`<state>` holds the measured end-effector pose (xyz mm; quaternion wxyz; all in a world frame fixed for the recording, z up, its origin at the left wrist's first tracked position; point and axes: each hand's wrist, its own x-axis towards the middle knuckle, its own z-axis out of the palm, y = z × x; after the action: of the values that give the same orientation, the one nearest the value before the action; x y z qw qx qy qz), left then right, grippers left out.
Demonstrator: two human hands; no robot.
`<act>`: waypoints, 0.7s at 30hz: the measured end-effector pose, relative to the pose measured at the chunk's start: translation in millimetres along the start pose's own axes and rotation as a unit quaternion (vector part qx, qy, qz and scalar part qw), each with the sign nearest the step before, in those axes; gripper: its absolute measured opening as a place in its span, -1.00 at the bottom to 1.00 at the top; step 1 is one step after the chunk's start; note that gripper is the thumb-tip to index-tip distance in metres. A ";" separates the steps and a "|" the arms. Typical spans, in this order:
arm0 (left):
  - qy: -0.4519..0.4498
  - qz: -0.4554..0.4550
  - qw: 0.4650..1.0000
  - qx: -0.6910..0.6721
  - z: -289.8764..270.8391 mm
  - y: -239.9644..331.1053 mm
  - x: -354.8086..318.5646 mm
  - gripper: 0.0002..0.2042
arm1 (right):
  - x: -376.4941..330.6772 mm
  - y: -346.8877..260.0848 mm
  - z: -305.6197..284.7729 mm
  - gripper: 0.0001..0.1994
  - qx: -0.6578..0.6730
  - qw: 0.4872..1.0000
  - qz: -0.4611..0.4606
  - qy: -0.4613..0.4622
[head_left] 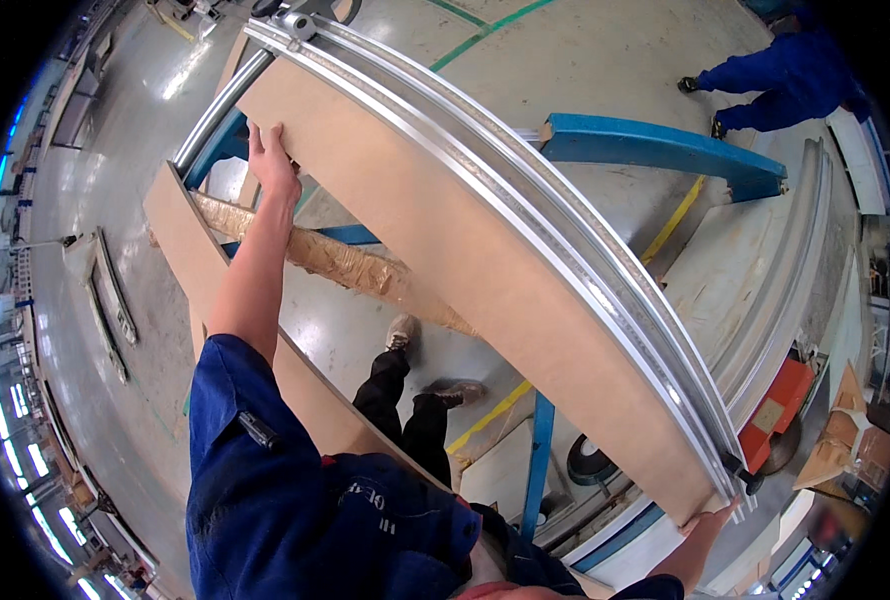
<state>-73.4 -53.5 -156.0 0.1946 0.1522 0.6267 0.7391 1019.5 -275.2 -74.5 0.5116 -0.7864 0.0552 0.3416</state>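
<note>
A long tan board point(485, 265), which looks like fibreboard, lies across a frame along a silver metal rail point(565, 215). My left hand point(272, 165) grips its near edge close to the far left end, thumb and fingers showing at the rim. At the other end, lower right, my right hand point(710, 520) holds the board's corner; part of that hand is hidden by the view's dark rim and the board. A second tan board point(190, 235) runs parallel, closer to my body, and neither hand touches it.
A cylinder wrapped in brown film point(350, 268) crosses beneath the boards. Blue frame beams point(655, 145) stick out on the far side. A black wheel point(590, 460) and a red box-like part point(777, 405) are at lower right. Another person in blue point(790, 80) is at far right.
</note>
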 end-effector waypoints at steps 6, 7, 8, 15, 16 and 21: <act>-0.002 0.022 1.000 -0.004 0.2 -2.8 1.2 -0.34 | 1.2 -0.1 1.2 -0.47 -0.002 1.000 -0.001 0.003; -0.006 0.027 1.000 -0.001 -0.1 -3.2 1.3 -0.34 | 1.3 0.1 1.3 -0.47 -0.003 1.000 -0.001 0.004; -0.008 0.031 0.999 0.005 0.1 -3.6 1.4 -0.34 | 1.1 -0.3 1.1 -0.47 -0.003 1.000 -0.001 0.005; -0.024 -0.008 0.999 0.032 -1.9 2.4 -4.0 -0.37 | -2.1 -2.7 1.2 -0.47 -0.005 1.000 -0.002 0.007; -0.028 -0.010 0.999 0.024 -1.3 3.5 -4.9 -0.37 | -2.1 -2.8 2.0 -0.47 -0.005 1.000 -0.001 0.007; -0.031 -0.016 0.999 0.001 0.9 9.8 -9.2 -0.34 | -1.1 -3.8 3.9 -0.47 -0.008 1.000 -0.002 0.004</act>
<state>-65.8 -58.5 -146.0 0.2258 0.1653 0.6234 0.7301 1018.4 -270.4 -71.8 0.5058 -0.7920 0.0529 0.3378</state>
